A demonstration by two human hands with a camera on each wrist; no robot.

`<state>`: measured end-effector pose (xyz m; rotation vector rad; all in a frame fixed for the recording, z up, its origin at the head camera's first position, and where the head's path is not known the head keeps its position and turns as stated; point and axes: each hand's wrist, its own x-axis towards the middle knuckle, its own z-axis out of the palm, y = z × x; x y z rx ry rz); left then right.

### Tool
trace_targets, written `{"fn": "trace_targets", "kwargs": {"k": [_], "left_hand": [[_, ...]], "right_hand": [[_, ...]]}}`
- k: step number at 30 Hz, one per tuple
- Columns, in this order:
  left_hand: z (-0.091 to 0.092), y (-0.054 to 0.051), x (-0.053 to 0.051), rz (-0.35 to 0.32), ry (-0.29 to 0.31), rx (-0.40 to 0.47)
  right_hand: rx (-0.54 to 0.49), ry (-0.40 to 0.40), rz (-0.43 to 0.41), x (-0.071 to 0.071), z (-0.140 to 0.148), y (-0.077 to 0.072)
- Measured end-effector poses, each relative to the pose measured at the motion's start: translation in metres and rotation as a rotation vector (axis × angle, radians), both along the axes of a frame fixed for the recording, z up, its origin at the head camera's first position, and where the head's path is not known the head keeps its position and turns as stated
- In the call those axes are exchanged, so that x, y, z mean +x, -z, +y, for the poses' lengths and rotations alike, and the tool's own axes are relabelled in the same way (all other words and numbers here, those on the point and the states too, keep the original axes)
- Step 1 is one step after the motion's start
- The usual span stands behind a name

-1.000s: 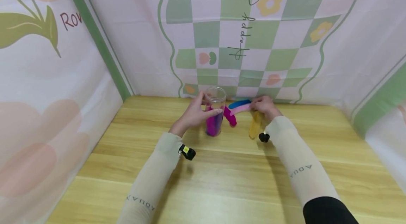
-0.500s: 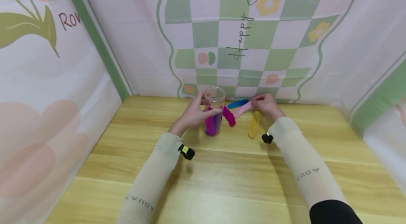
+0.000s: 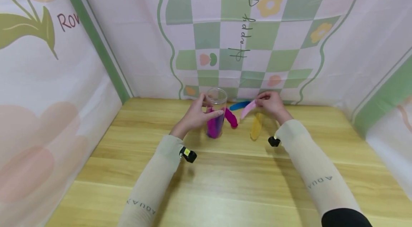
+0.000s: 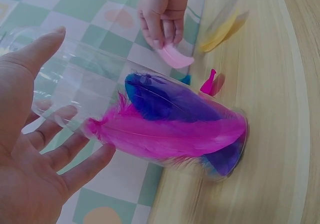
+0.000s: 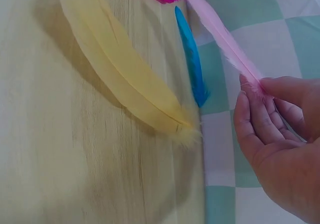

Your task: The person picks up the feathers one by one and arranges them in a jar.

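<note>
A tall clear jar [image 3: 216,95] stands upright on the table, with magenta and blue-purple feathers [image 4: 170,129] inside it. My left hand [image 3: 195,115] holds the jar from the left, the thumb on the near side and the fingers behind. By its quill end, my right hand [image 3: 271,104] pinches a pink feather [image 5: 225,39] between thumb and fingertips, tip hanging down to the left. Close by, a yellow feather [image 5: 125,74] lies on the wood below that hand. A blue feather [image 3: 239,105] lies behind the pink one, and a magenta feather [image 3: 231,118] rests right of the jar.
The wooden table [image 3: 219,184] ends at the back against a checkered cloth [image 3: 235,34]. Another printed cloth [image 3: 48,94] hangs along the left side. Small black cameras sit on both wrists.
My right hand has lifted the pink feather off the blue one and swung its tip downward, moving slightly right. The left hand and the jar keep their place.
</note>
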<state>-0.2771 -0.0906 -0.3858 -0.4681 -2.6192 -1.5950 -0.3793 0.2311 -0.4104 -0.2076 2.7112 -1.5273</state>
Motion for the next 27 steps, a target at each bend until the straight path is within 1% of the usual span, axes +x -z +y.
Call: {"fn": "trace_targets", "kwargs": {"k": [3, 6, 10, 16, 24, 27], "left_hand": [[0.000, 0.000, 0.000, 0.000, 0.004, 0.004], [-0.001, 0.001, 0.000, 0.000, 0.007, 0.004], [-0.001, 0.002, -0.001, 0.002, 0.010, 0.004], [-0.001, 0.003, -0.002, 0.004, 0.005, -0.004], [-0.001, 0.004, -0.002, 0.002, 0.013, 0.010], [-0.001, 0.004, -0.002, 0.003, 0.009, 0.011]], "right_hand": [[-0.032, 0.007, 0.033, 0.001, 0.000, -0.002], [-0.089, 0.007, 0.049, 0.003, -0.002, -0.004], [-0.111, 0.004, 0.066, 0.006, -0.004, -0.009], [-0.086, -0.011, 0.104, 0.013, -0.006, -0.019], [-0.062, -0.052, 0.089, 0.024, -0.008, -0.035], [-0.068, -0.054, 0.105, 0.027, -0.012, -0.042]]}}
